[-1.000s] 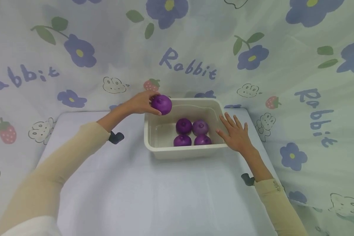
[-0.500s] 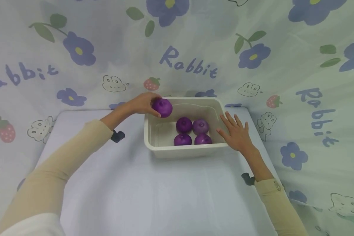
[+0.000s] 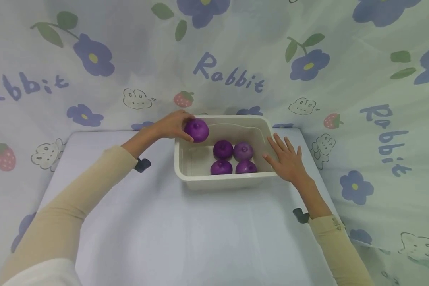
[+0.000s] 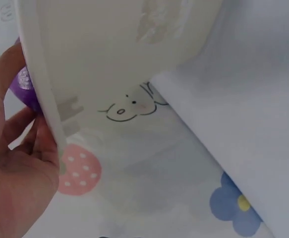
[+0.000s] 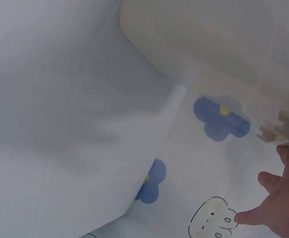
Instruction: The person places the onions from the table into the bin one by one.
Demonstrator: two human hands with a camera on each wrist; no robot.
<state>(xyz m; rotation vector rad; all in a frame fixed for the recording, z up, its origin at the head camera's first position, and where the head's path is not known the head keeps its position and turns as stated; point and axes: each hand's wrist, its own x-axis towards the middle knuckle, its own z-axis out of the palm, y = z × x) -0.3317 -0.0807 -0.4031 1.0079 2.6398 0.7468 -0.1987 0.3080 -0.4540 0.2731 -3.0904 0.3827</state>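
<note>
In the head view my left hand [image 3: 174, 125] grips a round purple onion [image 3: 197, 130] with a small raised tip. It holds the onion over the left back corner of a cream plastic bin [image 3: 221, 178]. Inside the bin several more purple onions sit clustered right of the middle; one is the front left onion [image 3: 221, 168], another the paler back right onion [image 3: 243, 151]. My right hand [image 3: 287, 162] lies with straight, spread fingers at the bin's right rim. The left wrist view shows the held onion [image 4: 25, 89] partly hidden behind the bin wall [image 4: 109, 39].
A white-covered table [image 3: 214, 230] bears the bin near its back edge. Behind and to the right hangs a printed curtain [image 3: 243, 35] with flowers, rabbits and strawberries. A dark strap end [image 3: 142, 165] shows by the left wrist, and a similar strap end [image 3: 301, 215] by the right.
My left hand and its onion have moved slightly down and toward the bin, then stayed nearly still. The right hand keeps its place at the rim. The head view has shifted a little.
</note>
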